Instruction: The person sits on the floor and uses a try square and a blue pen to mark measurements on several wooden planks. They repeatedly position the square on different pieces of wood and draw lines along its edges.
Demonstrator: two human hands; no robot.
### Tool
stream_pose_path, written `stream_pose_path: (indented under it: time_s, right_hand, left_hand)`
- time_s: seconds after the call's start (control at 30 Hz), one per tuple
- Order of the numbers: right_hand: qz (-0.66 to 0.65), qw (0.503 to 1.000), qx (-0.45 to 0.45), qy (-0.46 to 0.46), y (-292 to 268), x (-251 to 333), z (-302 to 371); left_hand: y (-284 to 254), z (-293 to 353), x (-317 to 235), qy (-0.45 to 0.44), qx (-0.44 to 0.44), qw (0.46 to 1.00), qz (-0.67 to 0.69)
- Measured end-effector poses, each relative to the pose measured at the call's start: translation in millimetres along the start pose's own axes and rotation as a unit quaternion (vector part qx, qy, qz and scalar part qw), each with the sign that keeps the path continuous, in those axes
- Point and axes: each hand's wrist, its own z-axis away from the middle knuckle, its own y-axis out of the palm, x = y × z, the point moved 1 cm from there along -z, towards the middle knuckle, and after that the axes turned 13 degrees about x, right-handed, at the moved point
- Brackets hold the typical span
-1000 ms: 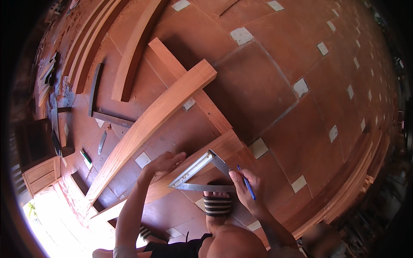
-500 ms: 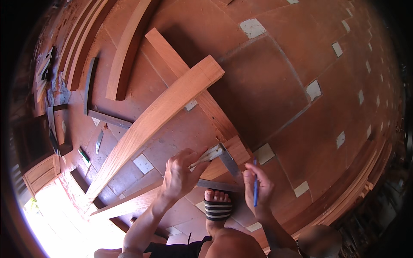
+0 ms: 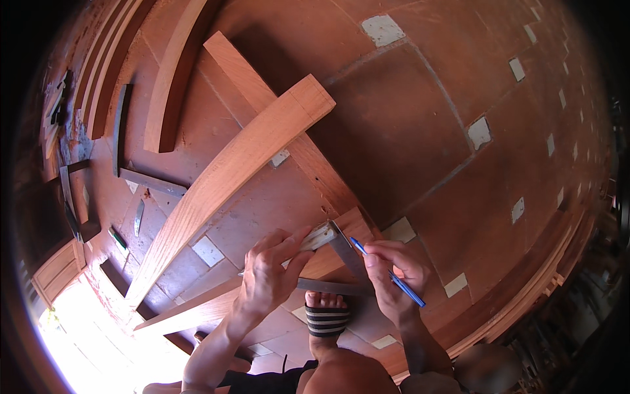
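Head view: the left hand (image 3: 268, 276) had its fingers and thumb closed on the pale bar of a metal square (image 3: 346, 253), apparently to keep the tool from slipping on the near beam (image 3: 321, 264). The square lay over this beam toward its right-hand end, its dark blade crossing the wood and a curved brace reaching past the near edge. The right hand (image 3: 396, 272) pinched a blue pen (image 3: 410, 291) between thumb and fingers, slanted so that its upper end came close to the blade, a grip that seemed to suit following a straight edge; whether that end touched wood or metal could not be told. The far beam (image 3: 226, 174), broad and curved, lay across a cross piece (image 3: 318, 174), which also passed beneath the end of the near beam, probably propping both clear of the floor (image 3: 459, 223). A foot (image 3: 326, 318) in a striped sandal was planted on the near side of the near beam, perhaps for balance. At upper left, a loose curved beam (image 3: 174, 88) rested on the floor beside a dark angled frame (image 3: 121, 131), both well apart from the hands.
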Motion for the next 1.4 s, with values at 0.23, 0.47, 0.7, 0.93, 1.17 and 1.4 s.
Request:
stream_pose_path:
  time_s: [0.23,0.47,0.7,0.93,1.17,1.4]
  right_hand:
    - [0.007,1.000,0.001,-0.017,3,-6,-9]
    - [0.011,1.000,0.016,-0.001,2,-3,-10]
    - [0.027,0.999,0.033,0.005,0,3,-11]
    - [0.080,0.996,0.034,-0.004,2,7,-9]
    - [0.153,0.985,0.064,0.049,-20,25,11]
    - [0.121,0.990,0.065,-0.033,-8,15,-23]
  left_hand:
    - [-1,-1,0,0.004,0.004,1.000,-0.013]
    - [-1,-1,0,-0.002,0.007,1.000,-0.007]
    - [-1,0,-1,0.002,0.006,1.000,-0.012]
    - [2,1,0,0.011,-0.007,1.000,-0.026]
    - [4,2,2,0.024,-0.019,0.999,-0.039]
    - [6,2,3,0.038,-0.033,0.998,-0.022]
